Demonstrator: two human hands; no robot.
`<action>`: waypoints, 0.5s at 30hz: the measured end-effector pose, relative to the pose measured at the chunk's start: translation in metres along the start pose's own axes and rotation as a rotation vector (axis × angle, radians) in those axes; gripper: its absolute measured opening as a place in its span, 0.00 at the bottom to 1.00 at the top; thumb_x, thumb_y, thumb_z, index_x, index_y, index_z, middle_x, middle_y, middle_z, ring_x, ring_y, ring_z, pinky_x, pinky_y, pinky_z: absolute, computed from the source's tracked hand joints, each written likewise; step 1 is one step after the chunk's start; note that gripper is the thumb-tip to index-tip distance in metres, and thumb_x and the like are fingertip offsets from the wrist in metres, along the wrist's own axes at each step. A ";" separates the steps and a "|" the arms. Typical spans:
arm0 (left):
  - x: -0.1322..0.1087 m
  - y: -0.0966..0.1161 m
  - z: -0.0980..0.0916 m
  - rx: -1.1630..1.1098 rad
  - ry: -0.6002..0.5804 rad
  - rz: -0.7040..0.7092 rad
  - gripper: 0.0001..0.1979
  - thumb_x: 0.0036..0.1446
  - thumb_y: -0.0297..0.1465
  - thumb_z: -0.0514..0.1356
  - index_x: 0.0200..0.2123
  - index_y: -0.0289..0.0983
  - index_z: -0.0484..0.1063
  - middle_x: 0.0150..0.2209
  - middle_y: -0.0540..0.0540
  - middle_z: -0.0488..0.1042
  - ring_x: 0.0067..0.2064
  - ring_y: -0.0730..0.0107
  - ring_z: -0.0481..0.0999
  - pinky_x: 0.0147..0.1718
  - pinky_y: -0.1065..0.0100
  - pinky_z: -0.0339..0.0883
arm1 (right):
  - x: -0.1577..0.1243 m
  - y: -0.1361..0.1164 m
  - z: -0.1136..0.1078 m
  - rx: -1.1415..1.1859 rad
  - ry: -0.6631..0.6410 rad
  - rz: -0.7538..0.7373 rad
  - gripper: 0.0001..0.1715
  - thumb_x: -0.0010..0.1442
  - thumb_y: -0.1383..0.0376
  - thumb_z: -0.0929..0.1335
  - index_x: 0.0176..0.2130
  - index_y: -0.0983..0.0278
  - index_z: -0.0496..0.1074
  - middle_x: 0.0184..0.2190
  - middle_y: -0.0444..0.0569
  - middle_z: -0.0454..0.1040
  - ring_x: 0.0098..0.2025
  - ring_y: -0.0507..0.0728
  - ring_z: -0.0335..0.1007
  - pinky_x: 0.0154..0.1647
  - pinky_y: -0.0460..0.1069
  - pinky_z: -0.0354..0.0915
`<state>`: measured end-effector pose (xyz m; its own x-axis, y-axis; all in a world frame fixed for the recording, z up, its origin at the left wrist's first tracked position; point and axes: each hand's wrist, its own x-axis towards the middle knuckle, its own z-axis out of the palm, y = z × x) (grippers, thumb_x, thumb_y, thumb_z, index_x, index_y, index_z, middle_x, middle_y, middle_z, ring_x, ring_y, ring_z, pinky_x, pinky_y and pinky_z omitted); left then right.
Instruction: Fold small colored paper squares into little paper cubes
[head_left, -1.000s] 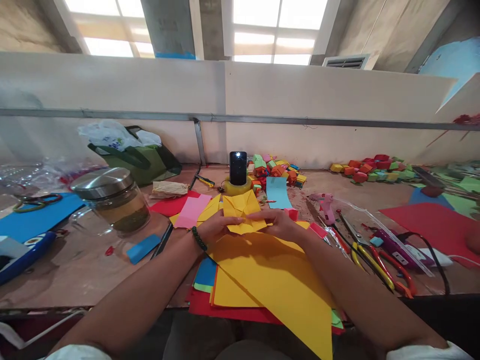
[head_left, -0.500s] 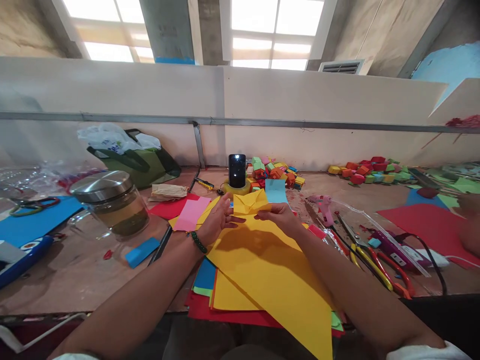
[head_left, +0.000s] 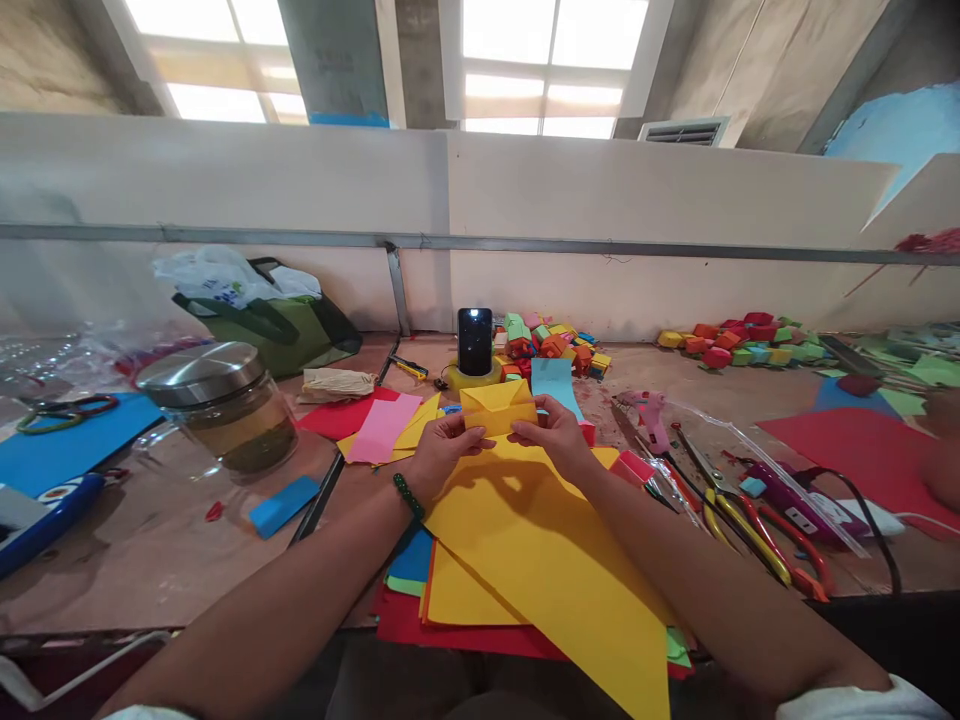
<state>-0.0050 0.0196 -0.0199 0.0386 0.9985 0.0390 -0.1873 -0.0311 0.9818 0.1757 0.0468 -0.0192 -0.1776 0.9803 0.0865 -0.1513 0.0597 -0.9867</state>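
Folded yellow paper [head_left: 498, 398]: probably light, crushable; hold by edges.
Left hand [head_left: 439, 449], right hand [head_left: 561, 439]: pinching it above yellow sheet [head_left: 559, 550].

Head-height view, forward and downward

no word, brand or number could be read with certainty. the white plastic bag [head_left: 202, 275] bore blue printing, too small and creased to make out. on the blue object [head_left: 71, 515] at the left edge sat a pale patch with a small roundish mark, its meaning unclear. the purple device [head_left: 787, 505] at the right showed small whitish patches, with no letters legible on them. the grey pillar [head_left: 337, 60] between the windows carried faint smudged marks, too dim to tell whether they were writing.
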 end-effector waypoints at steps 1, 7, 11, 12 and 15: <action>-0.001 0.001 0.001 -0.010 0.024 0.004 0.28 0.33 0.40 0.74 0.38 0.36 0.72 0.25 0.51 0.77 0.28 0.67 0.80 0.29 0.72 0.69 | 0.000 0.000 0.001 -0.003 0.011 -0.002 0.39 0.34 0.57 0.78 0.45 0.62 0.67 0.23 0.40 0.76 0.25 0.54 0.76 0.29 0.47 0.66; -0.002 0.002 0.001 -0.099 0.018 -0.122 0.32 0.35 0.37 0.74 0.45 0.37 0.68 0.32 0.49 0.79 0.28 0.70 0.80 0.26 0.76 0.67 | -0.001 0.001 0.002 -0.046 -0.004 -0.044 0.53 0.38 0.56 0.77 0.59 0.62 0.57 0.26 0.41 0.77 0.28 0.56 0.76 0.31 0.49 0.69; -0.001 -0.002 -0.002 -0.010 -0.086 -0.198 0.24 0.34 0.41 0.74 0.32 0.32 0.74 0.29 0.44 0.79 0.28 0.70 0.78 0.25 0.74 0.66 | -0.003 0.003 0.004 -0.063 -0.056 -0.041 0.48 0.38 0.58 0.77 0.56 0.61 0.61 0.29 0.42 0.77 0.29 0.55 0.76 0.32 0.49 0.71; 0.000 -0.003 -0.002 0.015 -0.090 -0.177 0.23 0.34 0.42 0.74 0.30 0.32 0.75 0.27 0.44 0.79 0.27 0.69 0.78 0.25 0.73 0.66 | -0.003 0.003 0.005 -0.067 -0.068 -0.037 0.46 0.38 0.58 0.77 0.55 0.60 0.62 0.30 0.42 0.77 0.29 0.55 0.76 0.32 0.49 0.71; 0.001 -0.004 -0.002 0.062 -0.078 -0.107 0.23 0.33 0.43 0.74 0.28 0.33 0.74 0.25 0.45 0.78 0.26 0.68 0.77 0.25 0.71 0.66 | -0.003 0.004 0.005 -0.093 -0.083 -0.028 0.38 0.38 0.59 0.77 0.49 0.61 0.66 0.32 0.43 0.78 0.29 0.53 0.74 0.30 0.48 0.72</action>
<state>-0.0064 0.0209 -0.0240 0.1314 0.9898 -0.0549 -0.1168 0.0705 0.9906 0.1709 0.0431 -0.0230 -0.2554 0.9592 0.1213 -0.0674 0.1075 -0.9919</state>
